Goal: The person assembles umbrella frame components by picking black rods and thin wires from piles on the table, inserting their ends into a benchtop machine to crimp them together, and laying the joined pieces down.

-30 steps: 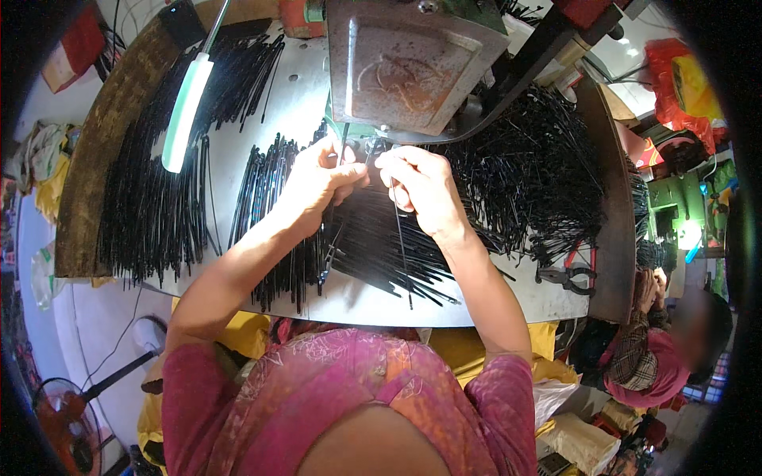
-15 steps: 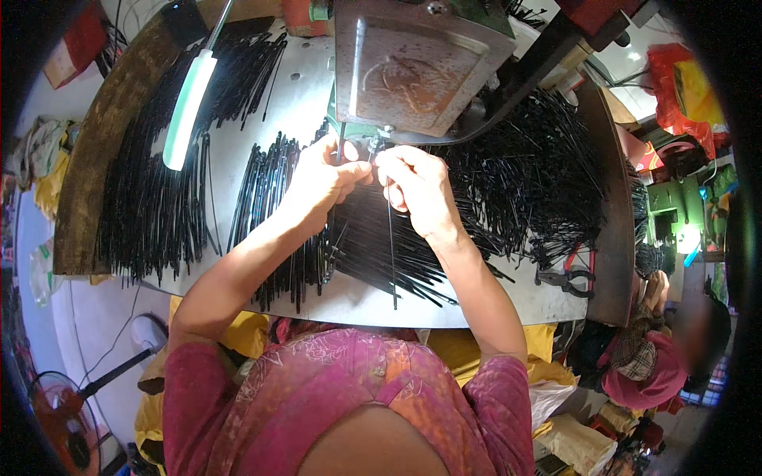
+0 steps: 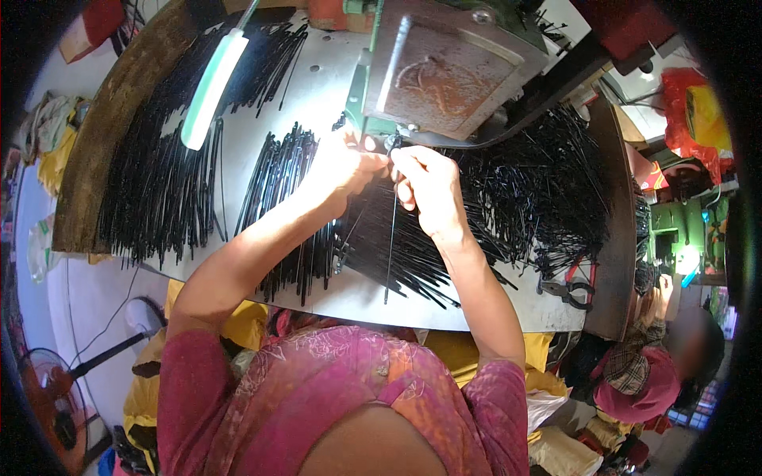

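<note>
Thin black wire point(image 3: 392, 230) hangs upright, top end pinched under the machine

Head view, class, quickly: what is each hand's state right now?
Left hand: closed, fingertips pinched under the machine; what it pinches cannot be told.
Right hand: closed, pinching a thin black cable tie.

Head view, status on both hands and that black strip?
Left hand and right hand both pinched on one black strip at the machine head. Strip hangs down toward the person. Loose strips crowd the right side.
</note>
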